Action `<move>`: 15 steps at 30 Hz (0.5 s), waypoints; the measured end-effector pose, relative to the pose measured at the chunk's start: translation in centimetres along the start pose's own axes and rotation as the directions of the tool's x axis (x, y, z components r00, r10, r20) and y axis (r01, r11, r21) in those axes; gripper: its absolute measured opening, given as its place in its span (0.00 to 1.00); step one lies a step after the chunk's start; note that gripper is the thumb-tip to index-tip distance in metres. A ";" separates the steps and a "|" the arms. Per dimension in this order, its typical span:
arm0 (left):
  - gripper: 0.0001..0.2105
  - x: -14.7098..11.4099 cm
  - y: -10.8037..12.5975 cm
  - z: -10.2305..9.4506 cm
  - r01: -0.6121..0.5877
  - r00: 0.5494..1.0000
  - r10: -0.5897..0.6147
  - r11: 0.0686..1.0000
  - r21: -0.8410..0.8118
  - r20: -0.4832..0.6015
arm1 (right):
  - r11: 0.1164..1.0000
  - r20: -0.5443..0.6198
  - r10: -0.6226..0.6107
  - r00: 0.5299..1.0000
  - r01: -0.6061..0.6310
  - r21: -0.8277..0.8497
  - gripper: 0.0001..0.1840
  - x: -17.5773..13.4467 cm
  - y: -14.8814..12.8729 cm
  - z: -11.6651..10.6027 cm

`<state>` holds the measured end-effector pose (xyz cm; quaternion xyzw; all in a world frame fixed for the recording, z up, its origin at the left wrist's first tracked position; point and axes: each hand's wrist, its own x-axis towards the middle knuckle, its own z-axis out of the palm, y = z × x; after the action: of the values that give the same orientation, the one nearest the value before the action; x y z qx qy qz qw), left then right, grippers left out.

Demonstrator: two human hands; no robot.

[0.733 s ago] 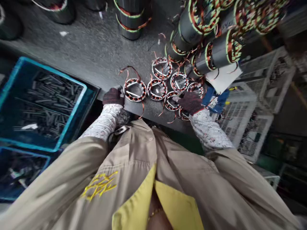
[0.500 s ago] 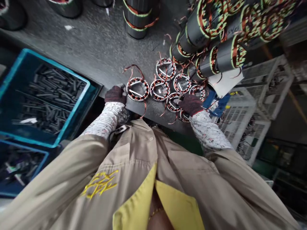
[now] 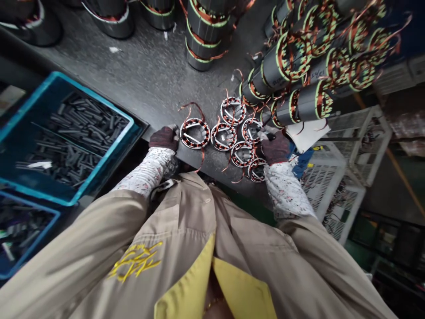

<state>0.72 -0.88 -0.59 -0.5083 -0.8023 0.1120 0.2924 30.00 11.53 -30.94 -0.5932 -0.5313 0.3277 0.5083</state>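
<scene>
L hand [image 3: 164, 138], dark glove, rests at the counter [image 3: 146, 79] edge, fingers curled against the side of the leftmost stator [image 3: 195, 133]; touching it, but can't tell if it's a real grip. R hand [image 3: 276, 147], also gloved, sits over the right end of the stator cluster, fingers bent down on a small stator [image 3: 253, 130]; what it pinches, if anything, is hidden, can't tell.

Six or so small stators w/ copper windings lie flat near the counter's front edge, between the two hands, packed close; one more [image 3: 233, 110] just behind them. Long stators [image 3: 292, 57] w/ green end rings lie piled on their sides at far right; a white sheet [image 3: 307, 133] sits under that pile. Upright stators [image 3: 204, 33] stand along the back.

Crate [image 3: 99, 177], blue, left of the counter & lower: filled w/ dark grey strips [image 3: 71, 133], loosely heaped. Second blue crate [image 3: 49, 215] below it, contents dim, similar dark bits. White wire racks [image 3: 332, 177] to the right, contents unclear.
</scene>
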 end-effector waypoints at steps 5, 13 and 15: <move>0.26 0.0 -0.1 0.4 -0.011 1.000 0.011 1.000 0.003 -0.015 | 0.999 0.029 0.024 0.999 -0.025 0.031 0.33 -0.8 -1.8 0.6; 0.26 -0.3 0.3 0.0 0.002 1.000 -0.002 1.000 -0.007 0.024 | 0.991 0.057 0.064 0.996 -0.070 0.111 0.35 0.6 -1.5 1.9; 0.27 -0.3 0.2 -0.1 0.002 0.999 -0.002 1.000 -0.011 0.033 | 0.990 0.027 0.052 0.998 -0.055 0.131 0.34 0.6 -1.1 2.4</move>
<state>1.01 -1.06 -0.75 -0.5073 -0.8080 0.1154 0.2765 27.57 12.67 -30.48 -0.5687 -0.4984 0.3826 0.5309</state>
